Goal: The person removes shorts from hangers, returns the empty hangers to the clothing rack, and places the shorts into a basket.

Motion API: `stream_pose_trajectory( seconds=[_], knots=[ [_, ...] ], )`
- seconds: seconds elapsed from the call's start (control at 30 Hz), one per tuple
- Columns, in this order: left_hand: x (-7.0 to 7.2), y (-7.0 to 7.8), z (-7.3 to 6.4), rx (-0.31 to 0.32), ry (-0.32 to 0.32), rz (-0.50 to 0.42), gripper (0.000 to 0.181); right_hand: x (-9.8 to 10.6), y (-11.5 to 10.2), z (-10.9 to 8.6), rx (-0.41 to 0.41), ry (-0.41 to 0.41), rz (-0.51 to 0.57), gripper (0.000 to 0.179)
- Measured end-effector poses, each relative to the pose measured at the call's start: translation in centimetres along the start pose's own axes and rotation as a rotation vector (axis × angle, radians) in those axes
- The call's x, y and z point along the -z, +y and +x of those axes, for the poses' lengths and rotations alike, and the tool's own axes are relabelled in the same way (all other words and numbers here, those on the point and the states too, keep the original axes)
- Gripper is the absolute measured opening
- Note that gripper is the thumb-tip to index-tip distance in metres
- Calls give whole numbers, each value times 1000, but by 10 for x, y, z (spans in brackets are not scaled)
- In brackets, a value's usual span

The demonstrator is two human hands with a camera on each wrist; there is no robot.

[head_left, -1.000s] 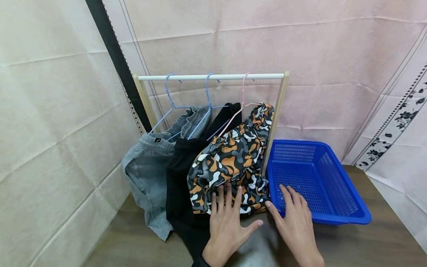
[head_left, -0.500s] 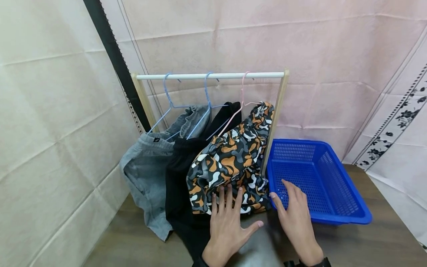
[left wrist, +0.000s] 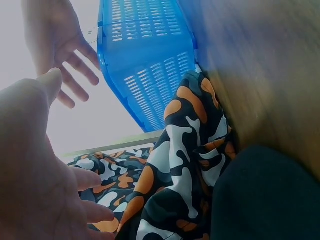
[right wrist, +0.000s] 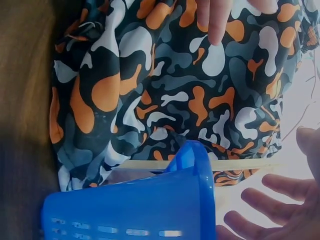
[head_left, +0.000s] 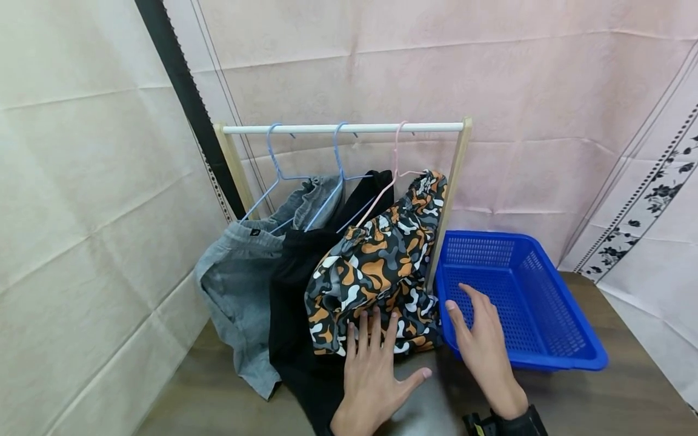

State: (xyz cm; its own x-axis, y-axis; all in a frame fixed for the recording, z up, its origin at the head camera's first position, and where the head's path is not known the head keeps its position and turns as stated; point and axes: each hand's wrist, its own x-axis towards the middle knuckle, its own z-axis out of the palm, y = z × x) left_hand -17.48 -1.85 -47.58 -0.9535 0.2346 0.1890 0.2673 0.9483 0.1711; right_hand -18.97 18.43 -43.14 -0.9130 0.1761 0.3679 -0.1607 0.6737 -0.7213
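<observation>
Smoothing the camouflage-print black, orange and white cloth garment [head_left: 376,263], hung left of the blue plastic basket [head_left: 545,361] near the surface's [head_left: 561,412] right edge, probably wants light, flat strokes. The left hand [head_left: 371,381] spreads over its lower part, contact unclear; the right hand [head_left: 482,348] hovers loosely, holding nothing. A pale wooden post [head_left: 449,200] and the basket crowd the right; black trousers [head_left: 297,290] hang left.

Makeshift tabletop booth, creased cloth walls [head_left: 545,91], wood-look table [head_left: 180,402], clothes rack [head_left: 365,128], 3 hung garments [head_left: 376,260]
</observation>
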Motion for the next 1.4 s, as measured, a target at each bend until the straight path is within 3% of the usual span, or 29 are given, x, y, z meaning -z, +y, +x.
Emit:
stream_pose_trajectory(
  seconds=[0.47, 1.4],
  knots=[
    [-2, -2, -1, -21, -1, -36, 114, 1, -6, 21, 63, 79, 30, 56],
    [-3, -5, 0, -44, -41, -135, 112, 15, -12, 66, 99, 67, 128, 62]
  ],
)
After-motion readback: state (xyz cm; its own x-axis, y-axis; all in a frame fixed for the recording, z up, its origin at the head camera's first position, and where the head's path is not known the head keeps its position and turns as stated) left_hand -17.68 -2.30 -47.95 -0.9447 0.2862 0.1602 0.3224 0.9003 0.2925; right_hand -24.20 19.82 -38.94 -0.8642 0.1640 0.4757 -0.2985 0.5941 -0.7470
